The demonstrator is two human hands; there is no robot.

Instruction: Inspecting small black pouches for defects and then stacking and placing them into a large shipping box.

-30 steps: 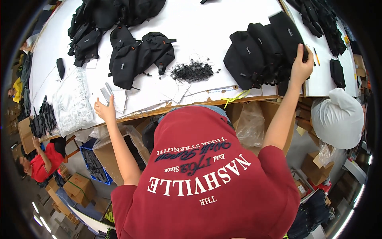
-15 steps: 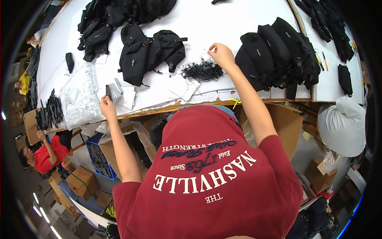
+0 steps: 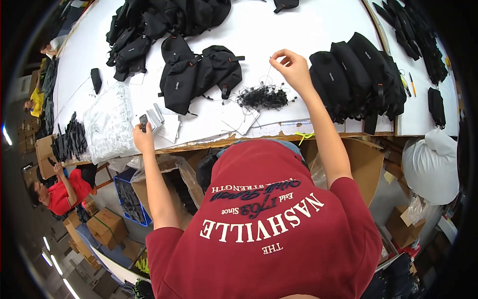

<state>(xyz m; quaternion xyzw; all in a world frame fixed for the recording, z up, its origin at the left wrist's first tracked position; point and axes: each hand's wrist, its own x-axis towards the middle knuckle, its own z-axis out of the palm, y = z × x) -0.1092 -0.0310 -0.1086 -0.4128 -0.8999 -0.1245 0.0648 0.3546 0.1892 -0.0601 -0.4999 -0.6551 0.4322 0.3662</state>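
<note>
My left hand [image 3: 143,138] is closed around a small dark tag [image 3: 144,122] at the table's near edge. Next to it lie several silvery-grey tags [image 3: 156,118] and some white cards [image 3: 171,127]. My right hand [image 3: 295,71] is raised, thumb and fingers pinching a thin string [image 3: 269,74]. The string hangs over a tangled heap of black strings [image 3: 263,97]. White paper sheets [image 3: 240,118] are just left of that heap. Between my hands, farther back, lie black fabric bags [image 3: 182,84].
Stacked black bags [image 3: 343,74] stand right of my right hand. A clear plastic sack [image 3: 107,122] full of small pieces sits left of my left hand. More black bags [image 3: 164,20] cover the far left. A person in red [image 3: 67,192] works at left, near cardboard boxes [image 3: 105,225].
My right hand has lifted slightly away from the string heap, and a thin string now stretches beneath it. My left hand still holds the dark tag, now turned more upright. The whole view has shifted a little.
</note>
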